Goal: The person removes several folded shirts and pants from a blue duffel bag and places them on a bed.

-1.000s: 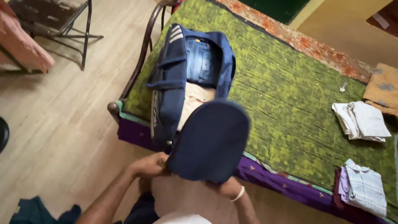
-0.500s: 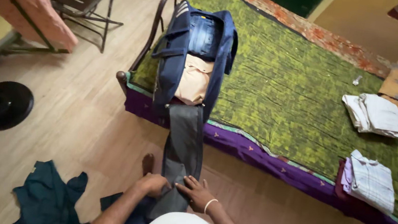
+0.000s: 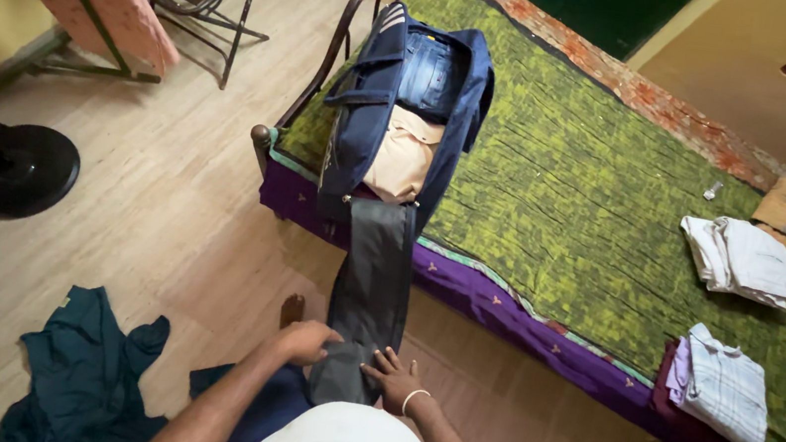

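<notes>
Head view — hands (image 3: 351, 361) unmoved on trousers (image 3: 368, 298)

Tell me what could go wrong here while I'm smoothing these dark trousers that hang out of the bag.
The navy duffel bag sits at the bed's edge, and the dark grey trousers hang from it to the left hand and right hand; a tug might drag it off. The teal garment on the floor beside you could catch a foot.

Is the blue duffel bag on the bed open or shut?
Open: the blue duffel bag gapes along its top, showing folded jeans and a beige garment inside.
</notes>
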